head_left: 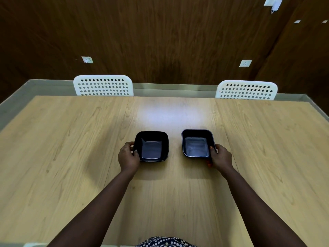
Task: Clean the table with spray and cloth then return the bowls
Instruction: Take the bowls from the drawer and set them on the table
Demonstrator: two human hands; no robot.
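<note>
Two square black bowls sit side by side near the middle of the light wooden table (71,157). My left hand (128,155) grips the left rim of the left bowl (151,146), thumb over the edge. My right hand (220,156) holds the right rim of the right bowl (196,143), which looks slightly tilted or lifted at its near side. Both bowls are empty. No spray bottle or cloth is in view.
Two white perforated chairs stand at the table's far edge, one at the left (103,85) and one at the right (246,90). A dark wood-panelled wall (160,41) rises behind them. A grey floor strip borders the table.
</note>
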